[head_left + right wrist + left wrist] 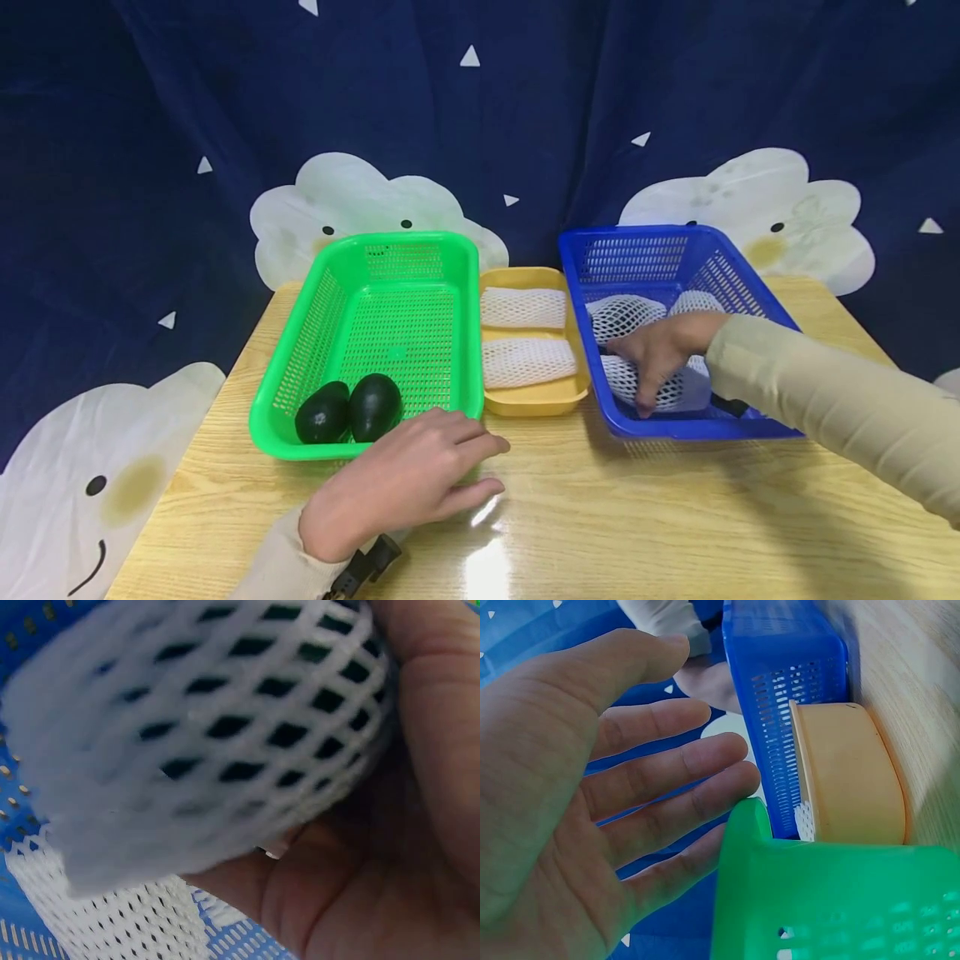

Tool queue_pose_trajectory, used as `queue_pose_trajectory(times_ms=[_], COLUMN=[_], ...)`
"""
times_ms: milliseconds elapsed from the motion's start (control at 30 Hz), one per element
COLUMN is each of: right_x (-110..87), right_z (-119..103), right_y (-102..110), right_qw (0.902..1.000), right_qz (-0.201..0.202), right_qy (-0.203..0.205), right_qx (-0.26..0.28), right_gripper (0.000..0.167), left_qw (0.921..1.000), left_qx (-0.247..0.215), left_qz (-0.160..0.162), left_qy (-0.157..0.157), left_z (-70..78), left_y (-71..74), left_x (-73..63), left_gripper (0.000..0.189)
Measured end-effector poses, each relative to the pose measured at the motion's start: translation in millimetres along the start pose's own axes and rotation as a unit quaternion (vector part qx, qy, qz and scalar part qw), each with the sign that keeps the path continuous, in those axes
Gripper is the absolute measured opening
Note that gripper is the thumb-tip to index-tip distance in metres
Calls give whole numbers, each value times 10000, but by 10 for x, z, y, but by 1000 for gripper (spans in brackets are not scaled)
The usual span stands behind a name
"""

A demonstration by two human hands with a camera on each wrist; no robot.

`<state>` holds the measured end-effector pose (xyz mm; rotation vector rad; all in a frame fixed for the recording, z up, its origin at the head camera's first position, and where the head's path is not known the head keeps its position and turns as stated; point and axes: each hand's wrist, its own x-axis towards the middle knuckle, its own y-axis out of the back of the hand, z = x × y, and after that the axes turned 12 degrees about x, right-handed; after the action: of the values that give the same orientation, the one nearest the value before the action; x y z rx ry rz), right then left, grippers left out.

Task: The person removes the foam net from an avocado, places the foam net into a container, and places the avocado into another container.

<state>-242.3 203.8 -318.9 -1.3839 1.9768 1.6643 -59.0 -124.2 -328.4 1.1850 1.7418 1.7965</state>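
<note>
My right hand reaches down into the blue basket. In the right wrist view its fingers and thumb curl round an avocado in a white foam net, with dark green showing through the mesh. Other white-netted pieces lie beside that hand. My left hand hovers at the near right corner of the green basket, palm sideways, fingers loosely straight, nothing held. Two bare dark avocados lie in that basket's near left part.
Between the baskets sits a yellow tray with two flattened white foam nets. All three containers stand on a wooden table. A dark blue curtain with cloud prints hangs behind.
</note>
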Motion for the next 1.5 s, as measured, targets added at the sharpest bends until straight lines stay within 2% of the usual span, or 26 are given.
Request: queue_pose_trajectory(times_ms=[133, 333, 467, 800, 1167, 1500], right_x=[-53, -128, -191, -392, -649, -827], right_z=[-23, -46, -72, -168, -328, -458], right_y=[27, 49, 73, 137, 145, 126], right_qw=[9999, 9989, 9985, 9988, 9980, 9970], right_qz=[91, 318, 397, 490, 619, 733], right_qy=[-55, 134, 200, -46, 141, 210], right_qx=[0, -329, -306, -84, -41, -130], right_gripper=[116, 107, 109, 108, 111, 113], left_qw=[10000, 10000, 10000, 9998, 9996, 9998], left_qx=[-7, 18, 52, 97, 183, 83], left_qz=[-19, -48, -38, -113, 65, 23], left_qy=[-13, -48, -62, -93, -194, -198], left_z=[6, 18, 21, 22, 33, 30], left_y=[14, 28, 32, 54, 60, 68], left_x=[-1, -6, -16, -16, -19, -26], left_gripper=[33, 33, 34, 35, 35, 35])
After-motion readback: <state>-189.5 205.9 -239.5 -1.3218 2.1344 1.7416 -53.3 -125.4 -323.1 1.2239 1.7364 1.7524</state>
